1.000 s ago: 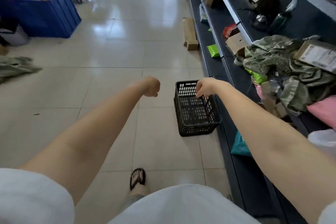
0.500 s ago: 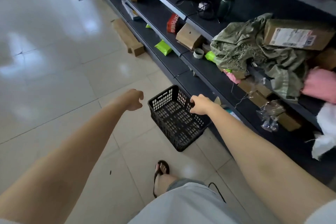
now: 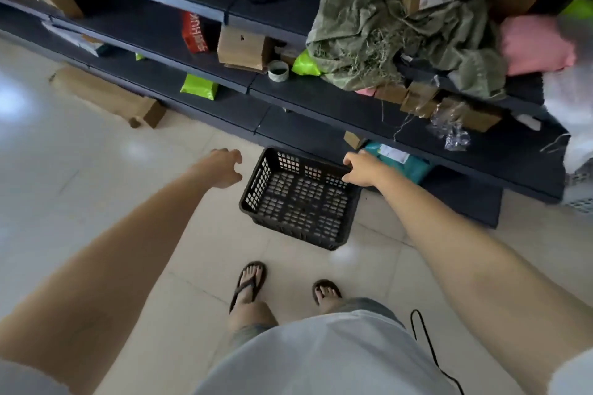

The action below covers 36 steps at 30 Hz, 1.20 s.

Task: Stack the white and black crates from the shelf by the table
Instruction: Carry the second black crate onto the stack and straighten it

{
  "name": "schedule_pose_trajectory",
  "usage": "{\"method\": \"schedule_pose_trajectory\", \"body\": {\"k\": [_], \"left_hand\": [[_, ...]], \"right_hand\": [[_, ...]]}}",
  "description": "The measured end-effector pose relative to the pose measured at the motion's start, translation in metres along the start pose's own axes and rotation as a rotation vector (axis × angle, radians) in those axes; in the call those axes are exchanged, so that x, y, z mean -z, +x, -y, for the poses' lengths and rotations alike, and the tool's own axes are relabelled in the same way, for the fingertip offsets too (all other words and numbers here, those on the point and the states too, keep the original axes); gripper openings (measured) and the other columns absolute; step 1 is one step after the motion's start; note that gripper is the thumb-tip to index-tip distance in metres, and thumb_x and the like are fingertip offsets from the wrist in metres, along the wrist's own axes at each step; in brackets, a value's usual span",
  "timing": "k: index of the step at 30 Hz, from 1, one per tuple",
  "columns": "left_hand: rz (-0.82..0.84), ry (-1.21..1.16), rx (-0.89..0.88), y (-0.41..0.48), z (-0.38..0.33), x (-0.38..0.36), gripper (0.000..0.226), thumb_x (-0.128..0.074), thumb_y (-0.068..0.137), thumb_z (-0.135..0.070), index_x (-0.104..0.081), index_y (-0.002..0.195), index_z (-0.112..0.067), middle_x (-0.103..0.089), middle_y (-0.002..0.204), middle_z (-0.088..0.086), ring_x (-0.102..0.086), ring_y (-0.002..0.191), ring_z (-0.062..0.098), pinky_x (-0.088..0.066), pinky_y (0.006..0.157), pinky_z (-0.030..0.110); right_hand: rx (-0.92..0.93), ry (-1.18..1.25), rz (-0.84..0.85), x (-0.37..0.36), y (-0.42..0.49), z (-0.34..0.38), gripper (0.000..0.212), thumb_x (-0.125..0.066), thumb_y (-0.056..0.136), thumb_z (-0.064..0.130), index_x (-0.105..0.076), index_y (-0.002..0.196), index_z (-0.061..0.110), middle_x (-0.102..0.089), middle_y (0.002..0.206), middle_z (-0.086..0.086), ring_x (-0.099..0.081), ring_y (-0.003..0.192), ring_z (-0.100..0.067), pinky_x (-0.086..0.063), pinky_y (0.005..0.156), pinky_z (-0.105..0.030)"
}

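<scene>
**One black crate gripped at the foot of the shelf**

One black crate (image 3: pixel 298 205) was gripped at its far rim by the right hand (image 3: pixel 361 170), fingers curled over the edge, just in front of the lowest tier of the dark shelf (image 3: pixel 321 125). The left hand (image 3: pixel 224 168) was held just beside the crate's left edge, not touching it, fingers loosely curled on nothing. One long cardboard box (image 3: pixel 109 96) was seen against the shelf base, and open floor tiles (image 3: pixel 80 176) were seen to the left.

I see pale floor tiles (image 3: pixel 96 202), with a long cardboard box (image 3: pixel 109 96) lying at ten o'clock against the shelf (image 3: pixel 224 112). On its tiers lie a green pouch (image 3: pixel 199 88), a tape roll (image 3: pixel 278 70) and, at one o'clock, olive sacking (image 3: pixel 401 42).
</scene>
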<state>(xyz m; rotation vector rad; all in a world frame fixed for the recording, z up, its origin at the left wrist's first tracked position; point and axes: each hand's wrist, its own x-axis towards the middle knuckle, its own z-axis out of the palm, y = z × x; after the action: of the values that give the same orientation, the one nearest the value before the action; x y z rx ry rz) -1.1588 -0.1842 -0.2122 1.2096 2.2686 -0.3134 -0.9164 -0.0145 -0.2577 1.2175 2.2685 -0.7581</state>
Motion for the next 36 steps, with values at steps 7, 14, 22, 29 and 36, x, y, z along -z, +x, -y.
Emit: {"method": "schedule_pose_trajectory", "body": {"k": [7,14,22,29,36], "left_hand": [[0.078,0.149,-0.302,0.092,0.014,0.011,0.049,-0.055,0.090,-0.025,-0.044,0.136,-0.016,-0.052,0.133,0.013,-0.046,0.126,0.032,-0.041,0.105,0.046],[0.100,0.277,-0.387,0.194,0.046,-0.041,0.060,-0.052,0.090,-0.023,-0.028,0.145,-0.017,-0.044,0.138,0.014,-0.044,0.128,0.035,-0.042,0.099,0.049],[0.186,0.334,-0.380,0.305,0.078,-0.175,0.068,-0.058,0.087,-0.024,-0.025,0.145,-0.017,-0.039,0.139,0.017,-0.040,0.129,0.035,-0.044,0.099,0.049],[0.222,0.312,-0.296,0.373,0.096,-0.271,0.065,-0.055,0.089,-0.023,-0.022,0.146,-0.019,-0.035,0.139,0.019,-0.039,0.129,0.038,-0.044,0.096,0.050],[0.108,0.253,-0.294,0.419,0.103,-0.327,0.061,-0.059,0.088,-0.021,-0.031,0.142,-0.013,-0.036,0.135,0.025,-0.040,0.122,0.043,-0.048,0.088,0.057]], "right_hand": [[-0.312,0.200,-0.074,-0.015,0.003,0.000,0.045,-0.062,0.085,0.032,-0.051,0.126,0.017,-0.045,0.133,-0.015,-0.050,0.118,-0.033,-0.044,0.099,-0.038],[-0.436,0.280,-0.079,-0.075,0.051,-0.003,0.047,-0.061,0.086,0.025,-0.051,0.129,0.010,-0.050,0.134,-0.015,-0.049,0.122,-0.031,-0.041,0.102,-0.037],[-0.480,0.268,0.015,-0.191,0.148,-0.045,0.051,-0.058,0.089,0.023,-0.044,0.136,0.014,-0.043,0.136,-0.014,-0.050,0.122,-0.031,-0.042,0.101,-0.038],[-0.533,0.235,0.076,-0.276,0.206,-0.086,0.056,-0.062,0.087,0.021,-0.041,0.138,0.015,-0.042,0.137,-0.013,-0.049,0.122,-0.031,-0.043,0.102,-0.041],[-0.546,0.221,0.072,-0.321,0.253,-0.121,0.063,-0.066,0.084,0.020,-0.038,0.140,0.020,-0.038,0.138,-0.011,-0.048,0.123,-0.031,-0.044,0.099,-0.043]]}}
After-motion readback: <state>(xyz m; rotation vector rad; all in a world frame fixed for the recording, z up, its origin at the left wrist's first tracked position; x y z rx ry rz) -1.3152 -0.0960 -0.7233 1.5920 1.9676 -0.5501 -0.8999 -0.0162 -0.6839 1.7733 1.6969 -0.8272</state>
